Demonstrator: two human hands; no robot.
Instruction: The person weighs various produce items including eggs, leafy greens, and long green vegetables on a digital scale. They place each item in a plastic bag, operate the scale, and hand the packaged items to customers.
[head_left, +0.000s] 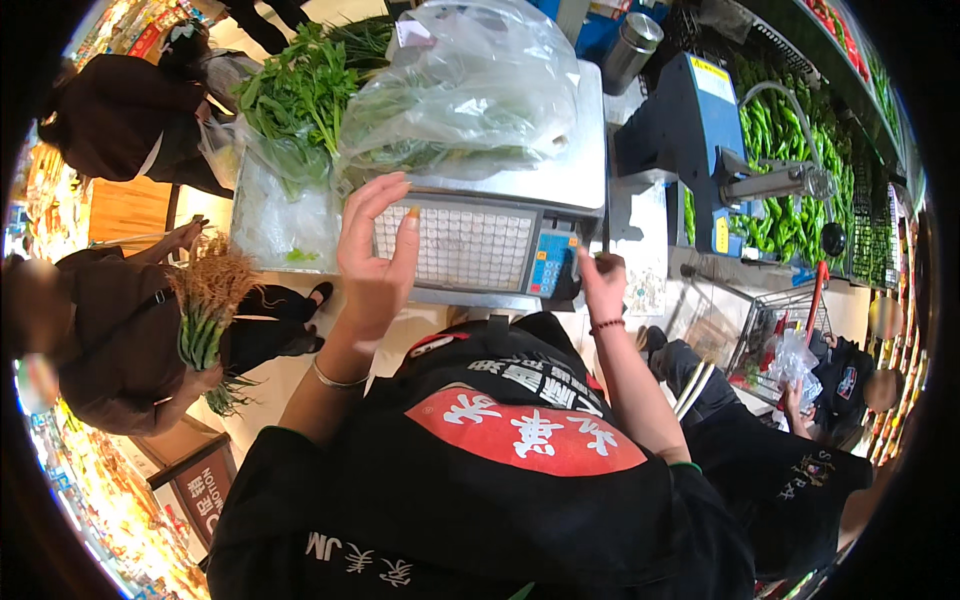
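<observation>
A label-printing scale stands before me, its metal weighing plate (589, 142) at the back and a grid of white keys (457, 244) facing me. On the plate lies a large clear plastic bag (480, 90) of green leafy vegetables. My left hand (379, 240) is raised over the left end of the key grid, thumb and fingers apart, holding nothing. By the right front corner of the scale, next to the blue number keypad (551, 259), is my right hand (604, 281). Its fingers are partly in shadow, and whether they hold anything is unclear.
Bunched leafy greens (300, 97) in a bag lie left of the scale. At right stand a blue bag-sealing machine (694, 142), a steel flask (634, 52) and a bed of green peppers (795, 165). A person at left holds spring onions (206, 315); a shopping cart (780, 322) is at right.
</observation>
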